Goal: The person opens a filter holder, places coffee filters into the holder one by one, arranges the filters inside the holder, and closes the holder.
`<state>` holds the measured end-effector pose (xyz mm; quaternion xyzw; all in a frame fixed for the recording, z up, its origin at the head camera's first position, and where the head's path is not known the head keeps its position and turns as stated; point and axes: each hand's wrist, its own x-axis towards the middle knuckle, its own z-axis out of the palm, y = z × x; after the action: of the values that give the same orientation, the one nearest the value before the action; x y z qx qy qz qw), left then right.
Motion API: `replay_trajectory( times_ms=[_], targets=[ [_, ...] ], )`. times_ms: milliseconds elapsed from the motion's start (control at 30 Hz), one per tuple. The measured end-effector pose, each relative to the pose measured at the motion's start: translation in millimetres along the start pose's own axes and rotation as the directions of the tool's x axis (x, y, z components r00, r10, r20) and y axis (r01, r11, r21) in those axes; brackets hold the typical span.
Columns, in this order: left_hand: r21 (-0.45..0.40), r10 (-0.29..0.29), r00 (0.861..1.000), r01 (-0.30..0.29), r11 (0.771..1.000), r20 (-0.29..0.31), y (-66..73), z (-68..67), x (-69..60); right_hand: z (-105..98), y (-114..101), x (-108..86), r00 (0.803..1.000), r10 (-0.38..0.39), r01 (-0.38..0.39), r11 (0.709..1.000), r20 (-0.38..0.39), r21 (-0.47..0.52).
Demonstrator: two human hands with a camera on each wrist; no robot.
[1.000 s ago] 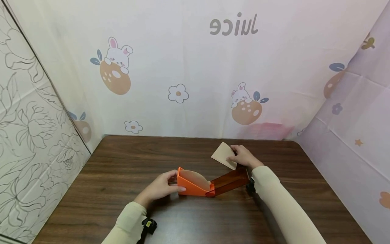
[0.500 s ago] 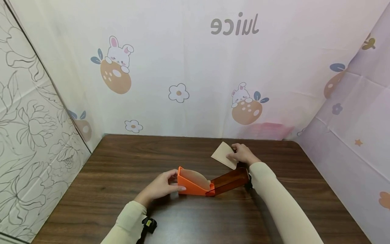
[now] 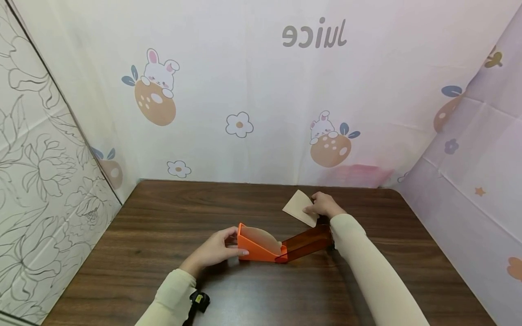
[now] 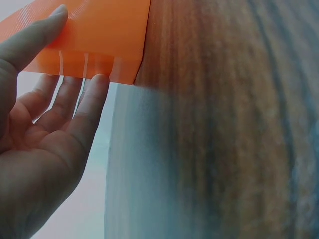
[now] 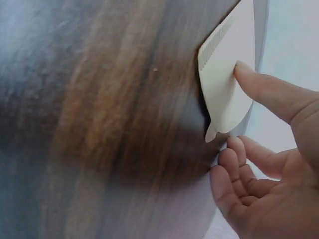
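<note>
An orange wedge-shaped coffee filter box (image 3: 260,246) stands on the table in the head view, with tan paper filters (image 3: 261,236) inside. Its brown see-through lid (image 3: 307,243) lies swung out to the right. My left hand (image 3: 215,249) grips the box's left end, thumb along the front wall (image 4: 94,30) and fingertips against the end wall. A separate flat stack of paper coffee filters (image 3: 299,208) rests farther back. My right hand (image 3: 326,205) presses its thumb on that paper (image 5: 222,94); the other fingers curl loosely beside its edge, near the tabletop.
The dark wood table (image 3: 183,208) runs back to a printed cloth wall (image 3: 261,154). A patterned side panel (image 3: 49,172) borders the left, another cloth (image 3: 469,190) the right. Black camera mounts sit at the wrists; the left one (image 3: 200,299) shows plainly.
My right hand has shifted slightly to the right, its thumb still on the filter paper, and the right forearm has swung a little left. The left hand and the box keep their place.
</note>
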<state>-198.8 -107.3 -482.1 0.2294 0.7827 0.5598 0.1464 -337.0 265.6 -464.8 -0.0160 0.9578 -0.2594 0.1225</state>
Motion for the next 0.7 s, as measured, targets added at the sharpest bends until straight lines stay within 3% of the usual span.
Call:
replay_trajectory(
  times_ms=[400, 700],
  targets=[
    [0.009, -0.003, 1.000, 0.003, 1.000, 0.004, -0.9, -0.3, 0.2, -3.3, -1.3, 1.4, 0.998, 0.022, -0.020, 0.999, 0.062, -0.039],
    [-0.006, 0.009, 1.000, -0.009, 1.000, 0.008, -4.0, -0.3, 1.7, -3.4, -3.1, 0.3, 0.997, 0.032, -0.032, 0.999, 0.071, -0.001]
  ],
)
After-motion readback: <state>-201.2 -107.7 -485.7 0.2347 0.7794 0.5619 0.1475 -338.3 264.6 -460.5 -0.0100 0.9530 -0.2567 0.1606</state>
